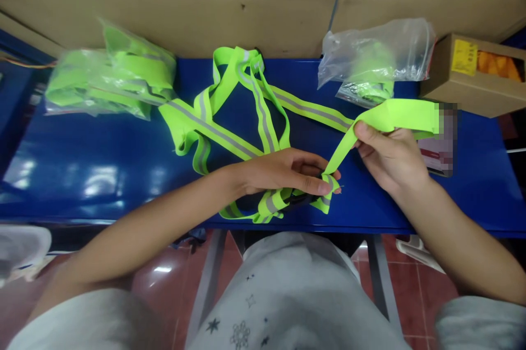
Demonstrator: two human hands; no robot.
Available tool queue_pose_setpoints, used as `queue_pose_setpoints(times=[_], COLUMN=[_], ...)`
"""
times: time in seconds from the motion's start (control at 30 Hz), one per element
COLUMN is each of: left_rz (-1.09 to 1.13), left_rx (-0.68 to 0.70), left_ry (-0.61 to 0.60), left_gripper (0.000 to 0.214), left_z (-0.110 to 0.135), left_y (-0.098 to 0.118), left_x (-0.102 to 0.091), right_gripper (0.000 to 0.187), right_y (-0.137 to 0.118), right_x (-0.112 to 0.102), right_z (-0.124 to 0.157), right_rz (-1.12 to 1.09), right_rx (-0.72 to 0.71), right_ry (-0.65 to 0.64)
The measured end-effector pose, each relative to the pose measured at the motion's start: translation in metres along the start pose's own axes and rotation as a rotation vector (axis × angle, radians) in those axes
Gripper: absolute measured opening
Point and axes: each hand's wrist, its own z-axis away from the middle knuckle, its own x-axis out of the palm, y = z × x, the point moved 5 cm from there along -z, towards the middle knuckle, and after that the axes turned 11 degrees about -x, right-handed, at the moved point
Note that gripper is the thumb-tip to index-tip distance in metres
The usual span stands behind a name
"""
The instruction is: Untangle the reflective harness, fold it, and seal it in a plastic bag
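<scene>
A neon yellow-green reflective harness (265, 117) with grey stripes lies in loops on the blue table. My left hand (287, 172) pinches one of its straps near the table's front edge, beside a black buckle (302, 201) that the fingers partly hide. From there the strap (342, 148) runs up to the right, pulled fairly straight. My right hand (392, 155) grips this strap between thumb and fingers, its plain side facing up. A further length of the strap folds over beyond the right hand.
Clear bags with folded neon straps (119, 76) lie at the back left. Another clear bag (378, 59) sits at the back right, beside a cardboard box (472, 76) with orange contents. A partly blurred flat item (438, 147) lies near my right hand. Cardboard (184, 16) lines the back.
</scene>
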Motion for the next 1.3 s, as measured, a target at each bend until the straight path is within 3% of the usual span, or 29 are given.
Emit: queue_pose_setpoints(times=[0.17, 0.27, 0.43, 0.6, 0.77, 0.97, 1.07, 1.17, 1.23, 1.3], left_rz=[-0.029, -0.058, -0.123, -0.352, -0.399, -0.58, -0.651, -0.812, -0.997, -1.181], left_rx=[-0.037, -0.059, -0.071, -0.029, 0.017, 0.16, 0.302, 0.436, 0.408, 0.303], left_ry=[-0.024, -0.027, 0.028, 0.112, 0.064, 0.192, 0.27, 0.506, 0.663, 0.706], left_gripper=[0.049, 0.049, 0.054, 0.054, 0.052, 0.051, 0.043, 0.034, 0.027, 0.024], left_z=[0.002, 0.001, 0.001, 0.007, 0.013, 0.005, 0.025, 0.069, 0.097, 0.118], left_y=[-0.003, -0.004, -0.002, 0.009, 0.015, 0.023, 0.039, 0.055, 0.056, 0.048], left_x=[0.0, 0.0, -0.003, -0.006, 0.002, -0.006, -0.016, -0.032, -0.044, -0.055], right_gripper=[0.038, 0.035, 0.034, 0.026, 0.026, 0.02, 0.02, 0.02, 0.017, 0.03], right_y=[-0.008, -0.007, -0.003, -0.001, -0.012, 0.006, 0.01, 0.012, 0.012, 0.011], right_x=[-0.01, -0.009, -0.007, -0.011, -0.019, -0.002, -0.005, -0.017, -0.026, -0.034], right_z=[-0.009, -0.009, -0.007, -0.008, -0.01, 0.002, 0.005, 0.001, -0.005, -0.009], right_rz=[-0.048, -0.04, -0.027, -0.043, -0.082, 0.015, 0.063, 0.114, 0.216, 0.403], right_rx=[-0.069, -0.065, -0.055, 0.028, -0.12, 0.034, 0.067, 0.062, 0.081, 0.142], right_ry=[0.057, 0.028, 0.028, 0.048, 0.145, -0.006, -0.002, 0.021, -0.043, -0.22])
